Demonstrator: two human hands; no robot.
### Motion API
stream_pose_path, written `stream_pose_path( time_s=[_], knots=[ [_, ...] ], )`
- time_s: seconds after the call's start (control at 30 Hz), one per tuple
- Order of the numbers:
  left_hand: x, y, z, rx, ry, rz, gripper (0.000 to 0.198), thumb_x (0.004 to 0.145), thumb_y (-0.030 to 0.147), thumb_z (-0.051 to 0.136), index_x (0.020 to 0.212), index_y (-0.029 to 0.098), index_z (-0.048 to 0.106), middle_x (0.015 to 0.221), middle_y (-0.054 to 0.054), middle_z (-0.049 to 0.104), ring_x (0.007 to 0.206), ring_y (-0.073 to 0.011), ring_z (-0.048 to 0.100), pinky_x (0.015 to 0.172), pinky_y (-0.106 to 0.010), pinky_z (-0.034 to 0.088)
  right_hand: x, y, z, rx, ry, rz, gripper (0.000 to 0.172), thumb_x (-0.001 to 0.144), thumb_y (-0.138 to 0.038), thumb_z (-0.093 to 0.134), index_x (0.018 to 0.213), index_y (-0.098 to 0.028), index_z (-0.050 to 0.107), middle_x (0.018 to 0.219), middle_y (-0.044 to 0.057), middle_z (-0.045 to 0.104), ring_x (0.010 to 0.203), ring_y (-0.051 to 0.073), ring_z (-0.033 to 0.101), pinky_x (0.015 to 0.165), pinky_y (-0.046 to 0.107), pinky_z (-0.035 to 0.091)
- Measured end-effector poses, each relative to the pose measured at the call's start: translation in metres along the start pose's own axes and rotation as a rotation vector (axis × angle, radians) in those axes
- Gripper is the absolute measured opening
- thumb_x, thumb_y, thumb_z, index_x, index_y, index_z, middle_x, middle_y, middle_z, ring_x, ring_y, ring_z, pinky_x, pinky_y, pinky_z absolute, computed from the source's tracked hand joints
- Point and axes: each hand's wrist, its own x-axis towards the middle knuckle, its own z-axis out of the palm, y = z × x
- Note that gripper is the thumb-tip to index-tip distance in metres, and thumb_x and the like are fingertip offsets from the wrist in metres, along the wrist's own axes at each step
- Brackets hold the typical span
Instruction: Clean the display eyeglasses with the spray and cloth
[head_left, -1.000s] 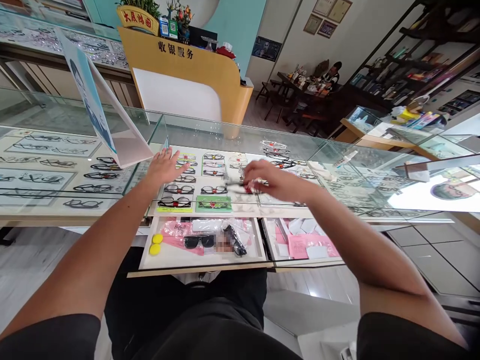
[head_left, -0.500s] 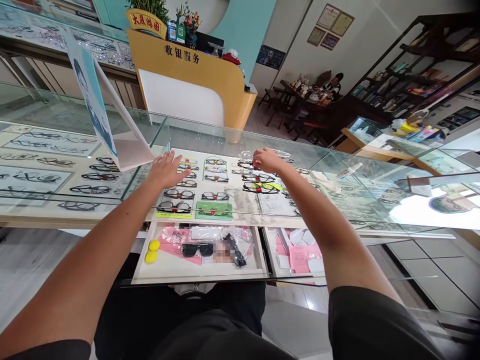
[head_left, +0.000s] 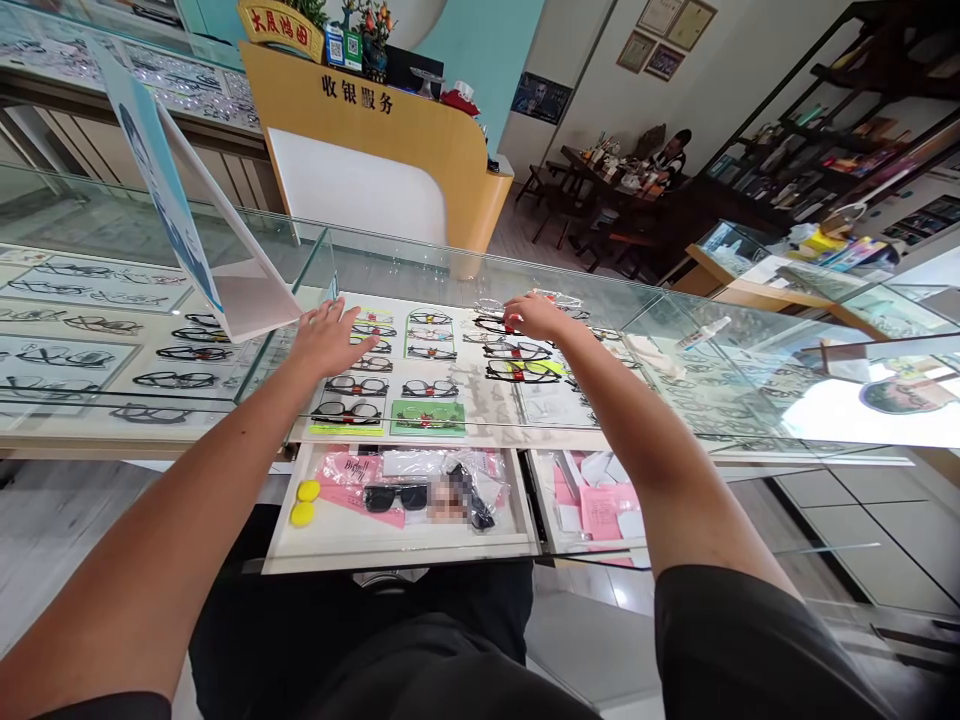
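My left hand (head_left: pixel 328 338) lies flat with fingers spread at the left side of the white display tray (head_left: pixel 465 400), close to the rows of dark-framed glasses (head_left: pixel 358 385). My right hand (head_left: pixel 534 314) reaches to the far end of the tray, fingers curled on a pair of glasses with a red tag (head_left: pixel 501 324) at the top of the middle column. Below it lie two more pairs (head_left: pixel 523 372), one on a yellow-green card.
A white and blue standing sign (head_left: pixel 196 225) leans on the glass counter at the left. Two open drawers (head_left: pixel 401 500) below hold sunglasses, yellow balls and pink papers. A wooden cashier desk (head_left: pixel 375 150) stands behind, and a person sits at a far table (head_left: pixel 664 155).
My right hand moved from the tray's middle to its far end with the glasses it held, and stays there. My left hand has barely shifted.
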Motion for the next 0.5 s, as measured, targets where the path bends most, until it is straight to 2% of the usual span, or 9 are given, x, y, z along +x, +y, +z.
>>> stream_pose_path(
  time_s=[0.13, 0.27, 0.4, 0.5],
  knots=[
    [0.000, 0.000, 0.000, 0.002, 0.011, 0.003, 0.092, 0.108, 0.077, 0.032, 0.176, 0.017, 0.045, 0.190, -0.021, 0.029, 0.178, -0.0416, 0.024, 0.138, -0.063, 0.026, -0.003, -0.006, -0.007, 0.030, -0.090, 0.034, 0.032, 0.112, -0.018, 0.055, 0.115, -0.019, 0.087, 0.162, 0.013, 0.071, 0.135, 0.034, 0.062, 0.105, 0.046, 0.049],
    [-0.001, 0.001, -0.001, 0.005, 0.003, -0.001, 0.093, 0.108, 0.077, 0.030, 0.177, 0.016, 0.043, 0.190, -0.021, 0.028, 0.178, -0.0418, 0.023, 0.138, -0.063, 0.026, -0.009, -0.014, -0.015, 0.020, -0.089, 0.070, 0.033, 0.112, -0.021, 0.057, 0.124, -0.018, 0.087, 0.167, 0.016, 0.066, 0.148, 0.038, 0.055, 0.114, 0.052, 0.046],
    [-0.002, 0.002, -0.002, 0.015, -0.005, -0.006, 0.095, 0.108, 0.078, 0.026, 0.178, 0.017, 0.041, 0.191, -0.020, 0.026, 0.178, -0.0414, 0.022, 0.139, -0.062, 0.026, -0.019, -0.030, -0.023, -0.028, -0.043, 0.104, 0.036, 0.110, -0.026, 0.058, 0.130, -0.017, 0.086, 0.170, 0.019, 0.062, 0.153, 0.043, 0.047, 0.121, 0.061, 0.040],
    [-0.002, 0.001, -0.002, 0.021, -0.009, -0.006, 0.094, 0.108, 0.078, 0.026, 0.178, 0.017, 0.042, 0.191, -0.020, 0.027, 0.178, -0.0411, 0.022, 0.139, -0.062, 0.026, -0.030, -0.050, -0.035, -0.042, 0.097, 0.107, 0.042, 0.108, -0.033, 0.061, 0.140, -0.015, 0.081, 0.160, 0.022, 0.067, 0.144, 0.043, 0.051, 0.117, 0.059, 0.042]
  ],
)
